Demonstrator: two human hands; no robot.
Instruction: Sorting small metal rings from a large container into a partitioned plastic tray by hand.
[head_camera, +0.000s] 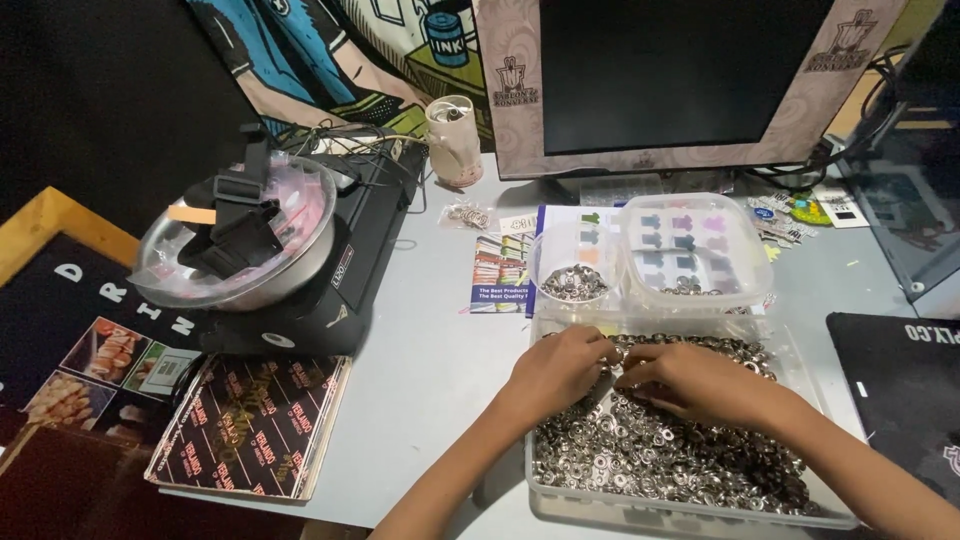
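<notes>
A person's left hand (556, 368) and right hand (690, 382) met, fingertips together, over a clear rectangular plastic tray (690, 512) heaped with small silver metal rings (650, 455) on a pale grey table (430, 350). Both hands were curled, fingers pressed into the far end of the heap; whether they pinched a ring could not be told. Just beyond stood a small round clear tub (572, 268) holding more rings and a larger clear plastic box (700, 250).

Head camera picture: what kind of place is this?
Probably a small craft or print workshop desk. A clear tray full of little metal rings sits under both hands, a monitor stands behind, and a black machine carries a bowl.
</notes>
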